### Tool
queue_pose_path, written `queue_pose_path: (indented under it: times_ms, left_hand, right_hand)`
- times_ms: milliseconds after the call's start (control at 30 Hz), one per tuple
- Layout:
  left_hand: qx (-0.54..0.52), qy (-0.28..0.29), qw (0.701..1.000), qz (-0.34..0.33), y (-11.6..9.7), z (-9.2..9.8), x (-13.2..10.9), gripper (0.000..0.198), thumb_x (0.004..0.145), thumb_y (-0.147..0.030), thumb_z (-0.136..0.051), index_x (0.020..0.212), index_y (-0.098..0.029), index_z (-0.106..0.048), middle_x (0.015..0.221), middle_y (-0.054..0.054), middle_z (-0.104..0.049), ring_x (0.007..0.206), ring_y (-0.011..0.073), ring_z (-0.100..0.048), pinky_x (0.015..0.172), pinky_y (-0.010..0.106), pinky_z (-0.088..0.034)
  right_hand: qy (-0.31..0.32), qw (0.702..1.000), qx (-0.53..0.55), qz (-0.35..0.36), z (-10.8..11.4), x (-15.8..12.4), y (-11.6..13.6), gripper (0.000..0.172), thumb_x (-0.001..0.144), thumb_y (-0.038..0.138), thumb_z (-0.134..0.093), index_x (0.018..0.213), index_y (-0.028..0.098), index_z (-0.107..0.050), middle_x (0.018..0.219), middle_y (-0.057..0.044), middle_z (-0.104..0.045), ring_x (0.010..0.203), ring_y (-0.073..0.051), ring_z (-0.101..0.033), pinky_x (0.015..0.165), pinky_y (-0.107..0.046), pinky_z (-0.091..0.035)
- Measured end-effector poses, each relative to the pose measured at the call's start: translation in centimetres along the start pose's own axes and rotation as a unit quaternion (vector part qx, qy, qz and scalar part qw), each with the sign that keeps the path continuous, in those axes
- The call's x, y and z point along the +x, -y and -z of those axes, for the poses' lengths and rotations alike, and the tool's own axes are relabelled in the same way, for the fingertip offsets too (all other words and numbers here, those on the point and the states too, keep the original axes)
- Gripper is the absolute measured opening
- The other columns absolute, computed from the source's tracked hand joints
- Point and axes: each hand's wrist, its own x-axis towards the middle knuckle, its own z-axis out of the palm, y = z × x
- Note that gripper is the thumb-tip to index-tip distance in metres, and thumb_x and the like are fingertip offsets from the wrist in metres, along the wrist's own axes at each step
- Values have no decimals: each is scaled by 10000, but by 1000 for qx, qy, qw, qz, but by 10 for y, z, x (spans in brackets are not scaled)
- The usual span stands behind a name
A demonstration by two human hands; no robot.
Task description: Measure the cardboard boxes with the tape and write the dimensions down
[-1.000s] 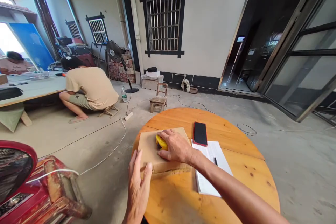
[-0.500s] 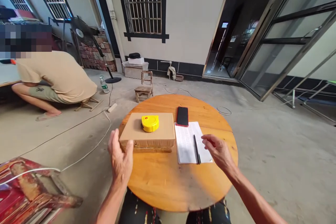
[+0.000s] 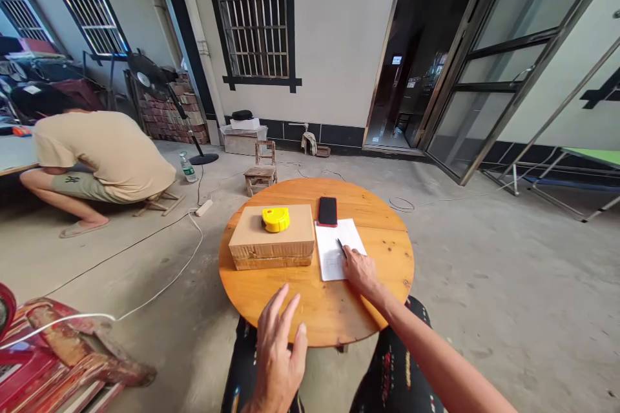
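On the round wooden table (image 3: 382, 251) lies a cardboard box (image 3: 271, 246) with a yellow tape measure (image 3: 276, 220) on top. Right of the box are a sheet of white paper (image 3: 332, 258) and, behind it, a dark phone (image 3: 327, 211) with a red edge. My right hand (image 3: 359, 271) is over the paper, its fingers closed on a black pen (image 3: 341, 245). My left hand (image 3: 281, 348) is in the air at the table's near edge, fingers spread, holding nothing.
A person (image 3: 101, 155) in a beige shirt crouches on a low stool at the left. Beyond the table stand a small wooden chair (image 3: 261, 171) and a fan (image 3: 150, 77). A red wooden item (image 3: 72, 348) is at the lower left. White cable crosses the floor.
My left hand has left the box's side and moved right and toward me. My right hand has moved left onto the paper and taken hold of the pen. The view has shifted.
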Motion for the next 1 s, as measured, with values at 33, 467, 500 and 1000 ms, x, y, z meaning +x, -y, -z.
queue_pose_path:
  times_ms: [33,467,500,1000]
  left_hand:
    - [-6,28,999,-20,-7,-3,8,462,900,-134,-470,1353,-223,-473,1443,113,-469,1337,272,-432,1058,472,-427]
    - [-10,245,969,-40,-19,-86,53,254,855,-151,-518,1073,-159,-646,1240,113,-622,1202,264,-530,1043,455,-436]
    - [-9,247,968,-38,-19,-84,53,259,857,-143,-515,1082,-159,-643,1237,113,-619,1200,262,-526,1041,451,-435]
    - [4,267,964,-5,-24,-81,57,331,871,-99,-521,1182,-202,-572,1195,73,-607,1123,240,-529,965,435,-482]
  right_hand:
    - [-4,1000,0,-2,-2,-1,1,297,987,328,-522,1231,166,-572,1057,-63,-674,887,-192,-665,817,-403,-540]
    - [-33,951,307,7,20,-8,-28,369,918,246,-364,1171,133,-608,635,-11,-617,574,-174,-600,558,-276,-470]
    - [-36,936,350,4,27,-13,-35,386,934,294,-329,1135,121,-610,615,-10,-600,559,-174,-594,530,-272,-468]
    - [-203,684,697,-77,55,-81,-59,247,890,427,-641,926,185,-679,582,24,-570,558,-125,-562,546,-245,-441]
